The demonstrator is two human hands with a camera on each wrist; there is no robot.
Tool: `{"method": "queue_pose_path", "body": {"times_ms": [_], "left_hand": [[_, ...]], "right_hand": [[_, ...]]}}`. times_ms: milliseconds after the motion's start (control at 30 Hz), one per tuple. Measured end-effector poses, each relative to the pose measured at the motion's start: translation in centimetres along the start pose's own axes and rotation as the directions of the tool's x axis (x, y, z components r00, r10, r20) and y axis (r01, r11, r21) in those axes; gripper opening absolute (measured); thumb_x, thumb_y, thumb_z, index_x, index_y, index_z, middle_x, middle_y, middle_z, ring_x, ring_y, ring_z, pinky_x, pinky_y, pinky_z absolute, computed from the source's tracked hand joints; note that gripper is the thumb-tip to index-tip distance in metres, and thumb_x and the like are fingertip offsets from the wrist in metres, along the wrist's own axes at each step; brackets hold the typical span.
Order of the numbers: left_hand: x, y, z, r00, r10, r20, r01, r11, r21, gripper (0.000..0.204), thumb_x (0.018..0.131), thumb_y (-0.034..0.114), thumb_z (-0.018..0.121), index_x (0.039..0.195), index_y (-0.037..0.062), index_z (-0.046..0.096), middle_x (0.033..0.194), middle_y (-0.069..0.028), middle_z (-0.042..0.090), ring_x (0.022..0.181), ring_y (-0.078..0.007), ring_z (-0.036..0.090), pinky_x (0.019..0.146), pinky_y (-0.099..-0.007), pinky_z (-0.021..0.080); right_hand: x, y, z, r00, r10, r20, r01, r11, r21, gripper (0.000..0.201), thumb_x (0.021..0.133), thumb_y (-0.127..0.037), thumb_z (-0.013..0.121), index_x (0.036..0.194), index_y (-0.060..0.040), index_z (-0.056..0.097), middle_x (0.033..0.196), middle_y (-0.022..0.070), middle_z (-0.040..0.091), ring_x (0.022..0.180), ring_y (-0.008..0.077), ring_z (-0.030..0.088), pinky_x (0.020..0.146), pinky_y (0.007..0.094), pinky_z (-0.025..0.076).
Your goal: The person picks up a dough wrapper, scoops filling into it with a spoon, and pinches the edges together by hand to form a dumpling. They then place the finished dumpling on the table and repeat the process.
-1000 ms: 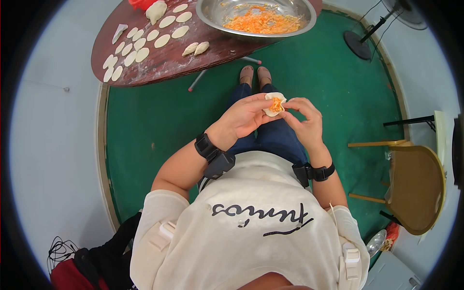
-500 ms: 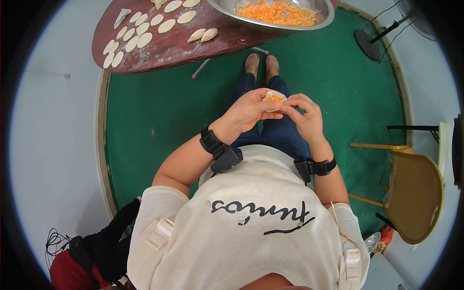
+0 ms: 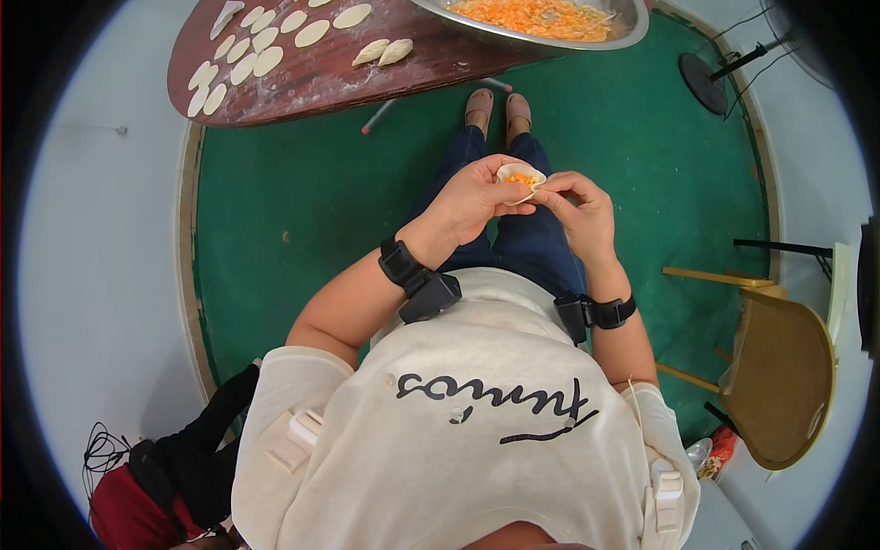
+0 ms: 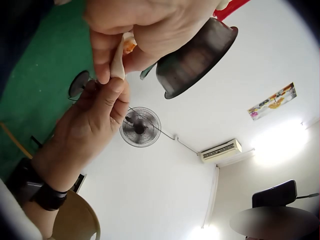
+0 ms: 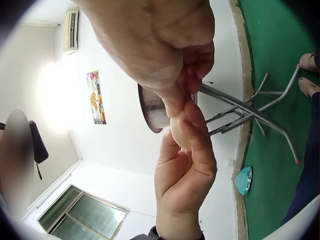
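A round dough wrapper [image 3: 534,195] with orange filling [image 3: 520,179] is held in front of the body. The left hand [image 3: 475,195] cradles it, fingers around its far side and thumb over the near edge. Thumb and fingertips of the right hand [image 3: 583,209] pinch its right edge. From the side, in the left wrist view, the wrapper [image 4: 118,65] looks folded upward, filling showing at its top, the right hand [image 4: 92,117] pinching its lower end. The right wrist view shows the pale dough [image 5: 177,131] between both hands' fingers.
On the dark red table [image 3: 293,96] lie several flat dough rounds [image 3: 312,34] and two filled dough pieces [image 3: 395,51]. A metal bowl [image 3: 541,41] of orange filling stands at its right edge. A chair [image 3: 779,376] is at the right, a fan base [image 3: 703,82] at upper right.
The wrapper has gone from lying fairly flat to having its edges raised and gathered around the filling. Both hands stay on it. The table and bowl have shifted upward in the head view.
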State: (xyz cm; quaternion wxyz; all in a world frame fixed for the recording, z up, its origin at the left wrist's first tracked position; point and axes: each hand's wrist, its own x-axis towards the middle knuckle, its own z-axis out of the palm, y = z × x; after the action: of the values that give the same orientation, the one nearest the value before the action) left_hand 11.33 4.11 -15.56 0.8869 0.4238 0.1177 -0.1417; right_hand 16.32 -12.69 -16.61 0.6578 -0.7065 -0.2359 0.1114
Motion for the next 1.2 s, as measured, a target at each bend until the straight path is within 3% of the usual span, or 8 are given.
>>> {"method": "queue_pose_path", "body": {"times_ms": [67, 300, 500, 567, 667, 967, 1200], "left_hand": [[0.1, 0.0, -0.2, 1.0, -0.003, 0.011, 0.003, 1.0, 0.003, 0.019, 0.083, 0.002, 0.058, 0.101, 0.0037, 0.055, 0.098, -0.0075, 0.059, 0.084, -0.0142, 0.061, 0.077, -0.0263, 0.053], [0.6, 0.1, -0.9, 0.999, -0.03, 0.023, 0.03, 0.999, 0.014, 0.019, 0.082, 0.003, 0.06, 0.101, 0.0046, 0.057, 0.096, -0.0065, 0.061, 0.085, -0.0143, 0.061, 0.077, -0.0271, 0.053], [0.9, 0.5, -1.3, 0.995, -0.094, 0.023, 0.093, 0.995, 0.022, 0.021, 0.083, 0.007, 0.06, 0.103, 0.0023, 0.055, 0.094, -0.0077, 0.061, 0.084, -0.0146, 0.062, 0.074, -0.0252, 0.052], [1.0, 0.2, -1.8, 0.994, -0.111, 0.017, 0.111, 0.994, 0.022, 0.021, 0.084, 0.008, 0.06, 0.103, 0.0016, 0.055, 0.093, -0.0078, 0.06, 0.083, -0.0143, 0.062, 0.073, -0.0244, 0.052], [1.4, -0.4, -2.5, 0.995, -0.102, 0.002, 0.102, 0.994, 0.025, 0.021, 0.085, 0.009, 0.059, 0.103, 0.0013, 0.055, 0.093, -0.0075, 0.06, 0.08, -0.0133, 0.061, 0.07, -0.0228, 0.051], [1.7, -0.9, -3.1, 0.988, -0.14, -0.057, 0.141, 0.99, 0.003, 0.023, 0.085, 0.009, 0.058, 0.105, -0.0016, 0.052, 0.096, -0.0093, 0.059, 0.084, -0.0148, 0.06, 0.075, -0.0248, 0.051], [1.3, -1.1, -3.0, 0.985, -0.136, -0.104, 0.137, 0.99, 0.009, 0.022, 0.085, 0.008, 0.057, 0.104, -0.0017, 0.052, 0.1, -0.0102, 0.057, 0.087, -0.0164, 0.06, 0.081, -0.0271, 0.051]], "right_hand": [[0.0, 0.3, 0.0, 0.996, 0.082, -0.029, -0.078, 0.991, 0.109, 0.007, 0.075, -0.003, 0.069, 0.08, -0.002, 0.064, 0.079, 0.0016, 0.061, 0.071, 0.0077, 0.056, 0.066, 0.0203, 0.046], [0.5, -0.1, 0.4, 0.976, 0.207, -0.067, -0.198, 0.973, 0.12, 0.008, 0.075, -0.006, 0.07, 0.08, -0.0034, 0.065, 0.077, 0.0004, 0.062, 0.069, 0.0069, 0.056, 0.065, 0.0201, 0.046], [0.9, -0.3, 0.5, 0.98, 0.188, -0.062, -0.188, 0.982, 0.004, 0.009, 0.075, -0.007, 0.069, 0.081, -0.0015, 0.065, 0.074, 0.0011, 0.062, 0.067, 0.0075, 0.057, 0.063, 0.0211, 0.047], [1.0, -0.5, 0.7, 0.998, 0.009, -0.063, -0.024, 0.972, -0.235, 0.009, 0.074, -0.006, 0.069, 0.079, -0.0002, 0.065, 0.073, 0.0037, 0.063, 0.066, 0.0102, 0.058, 0.062, 0.0218, 0.047], [1.2, -0.7, 1.1, 0.997, -0.072, -0.036, 0.058, 0.948, -0.314, 0.009, 0.073, -0.006, 0.069, 0.078, 0.0003, 0.065, 0.074, 0.0068, 0.064, 0.064, 0.0129, 0.059, 0.061, 0.023, 0.047], [1.3, 0.2, 1.1, 0.998, 0.016, 0.064, 0.007, 0.94, -0.342, 0.015, 0.072, -0.008, 0.071, 0.084, -0.0009, 0.066, 0.079, 0.0078, 0.065, 0.068, 0.0152, 0.062, 0.061, 0.0255, 0.048], [1.4, 0.5, 1.3, 0.995, 0.006, 0.103, 0.033, 0.927, -0.373, 0.017, 0.071, -0.009, 0.072, 0.084, -0.0015, 0.065, 0.079, 0.0083, 0.065, 0.069, 0.0171, 0.063, 0.063, 0.0265, 0.049]]}}
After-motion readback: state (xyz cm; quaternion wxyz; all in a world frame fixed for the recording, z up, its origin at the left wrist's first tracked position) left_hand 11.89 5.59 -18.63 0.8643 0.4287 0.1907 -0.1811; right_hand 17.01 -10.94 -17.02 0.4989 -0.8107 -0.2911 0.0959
